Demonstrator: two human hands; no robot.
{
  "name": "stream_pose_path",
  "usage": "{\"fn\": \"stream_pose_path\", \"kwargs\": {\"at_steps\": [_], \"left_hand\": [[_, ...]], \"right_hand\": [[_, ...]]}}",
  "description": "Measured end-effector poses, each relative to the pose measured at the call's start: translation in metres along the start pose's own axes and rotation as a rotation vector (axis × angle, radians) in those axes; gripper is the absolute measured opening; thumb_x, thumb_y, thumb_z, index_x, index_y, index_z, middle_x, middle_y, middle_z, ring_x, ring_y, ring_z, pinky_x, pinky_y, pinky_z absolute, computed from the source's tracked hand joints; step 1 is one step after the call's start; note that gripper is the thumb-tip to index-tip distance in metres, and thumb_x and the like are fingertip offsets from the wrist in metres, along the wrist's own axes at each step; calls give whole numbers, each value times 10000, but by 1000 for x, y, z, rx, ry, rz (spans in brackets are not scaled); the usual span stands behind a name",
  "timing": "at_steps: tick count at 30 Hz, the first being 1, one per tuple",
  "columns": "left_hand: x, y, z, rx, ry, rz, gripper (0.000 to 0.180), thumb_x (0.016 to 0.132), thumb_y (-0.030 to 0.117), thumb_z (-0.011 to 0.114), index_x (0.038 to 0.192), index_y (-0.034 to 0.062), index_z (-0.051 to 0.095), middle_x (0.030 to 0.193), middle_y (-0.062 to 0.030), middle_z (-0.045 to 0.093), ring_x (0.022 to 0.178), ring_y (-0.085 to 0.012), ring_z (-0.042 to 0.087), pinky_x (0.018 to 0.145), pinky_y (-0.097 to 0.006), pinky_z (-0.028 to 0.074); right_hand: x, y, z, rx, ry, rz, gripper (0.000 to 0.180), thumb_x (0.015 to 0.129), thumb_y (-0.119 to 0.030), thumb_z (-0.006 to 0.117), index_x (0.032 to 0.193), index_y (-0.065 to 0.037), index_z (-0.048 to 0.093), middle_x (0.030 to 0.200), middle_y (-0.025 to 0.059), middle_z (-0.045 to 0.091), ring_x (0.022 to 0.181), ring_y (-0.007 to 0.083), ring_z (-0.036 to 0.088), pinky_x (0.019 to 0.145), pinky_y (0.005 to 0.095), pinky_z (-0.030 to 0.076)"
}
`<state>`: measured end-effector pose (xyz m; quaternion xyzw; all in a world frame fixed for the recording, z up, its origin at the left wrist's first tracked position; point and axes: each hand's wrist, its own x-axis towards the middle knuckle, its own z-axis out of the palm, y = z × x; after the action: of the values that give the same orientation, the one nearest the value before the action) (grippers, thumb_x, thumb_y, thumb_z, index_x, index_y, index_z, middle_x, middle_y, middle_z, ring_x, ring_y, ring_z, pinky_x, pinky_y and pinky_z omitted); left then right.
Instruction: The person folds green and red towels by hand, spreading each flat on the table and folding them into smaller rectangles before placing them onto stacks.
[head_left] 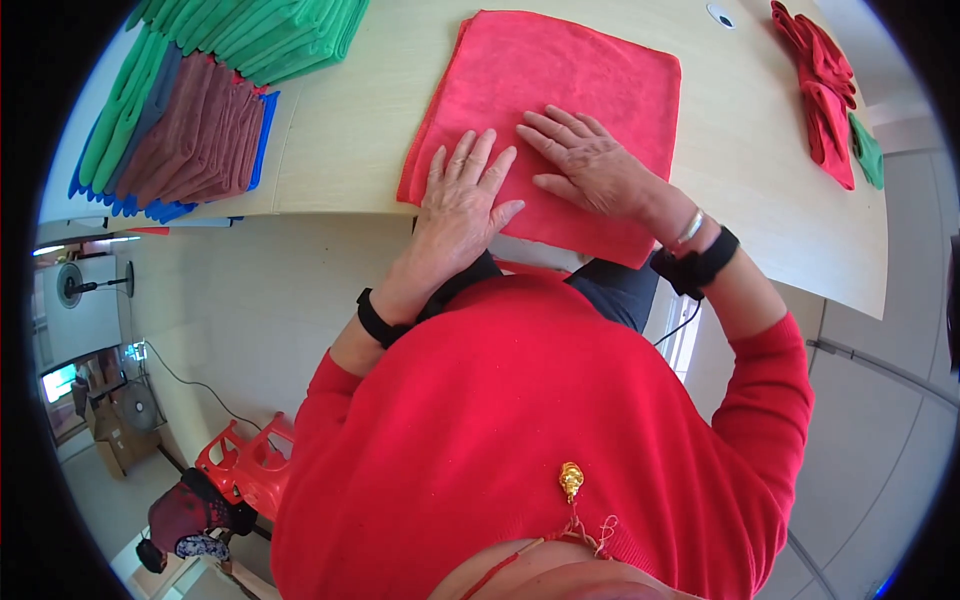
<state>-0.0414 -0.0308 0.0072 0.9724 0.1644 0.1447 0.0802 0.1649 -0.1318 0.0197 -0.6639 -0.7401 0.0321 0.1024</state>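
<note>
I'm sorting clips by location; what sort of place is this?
Probably a workshop or workroom: piles of folded green cloths and brown cloths on a table, a red cloth laid flat there, and another person in the background.

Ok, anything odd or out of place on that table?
Two things. Red cloths at the right end of the table lie crumpled with a green cloth, unlike the folded stacks at left. The spread red cloth in the middle has darker patches; stain or nap, I can't tell. No spill visible.
</note>
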Motion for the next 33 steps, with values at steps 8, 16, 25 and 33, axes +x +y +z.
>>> {"fn": "stream_pose_path", "kwargs": {"at_steps": [8,16,25,33], "left_hand": [[2,-6,12,56,-19,-22,612,871,449,558,1398,166,426,1479,-134,309,1375,-362,242,1078,-641,129],[2,-9,11,28,-8,-88,612,868,451,558,1414,223,405,1500,-95,284,1390,-363,209,1093,-622,101],[13,-62,6,119,-73,51,601,877,511,510,1413,263,402,1510,-70,290,1409,-287,209,1116,-590,103],[77,-139,-40,861,-174,-66,604,877,403,574,1409,174,405,1476,-97,348,1394,-280,254,1118,-537,177]], "right_hand": [[39,76,19,-133,63,-36,559,963,-402,440,1464,-192,307,1518,72,275,1419,283,195,1158,434,157],[65,160,17,-237,115,211,583,961,-475,382,1462,-186,305,1511,76,289,1409,291,215,1152,412,175],[19,151,9,-225,143,560,635,947,-526,349,1453,-144,312,1489,118,319,1387,327,252,1127,427,214],[-56,27,-9,-217,-2,745,635,937,-446,437,1421,-49,335,1443,166,365,1339,358,325,1093,457,272]]}}
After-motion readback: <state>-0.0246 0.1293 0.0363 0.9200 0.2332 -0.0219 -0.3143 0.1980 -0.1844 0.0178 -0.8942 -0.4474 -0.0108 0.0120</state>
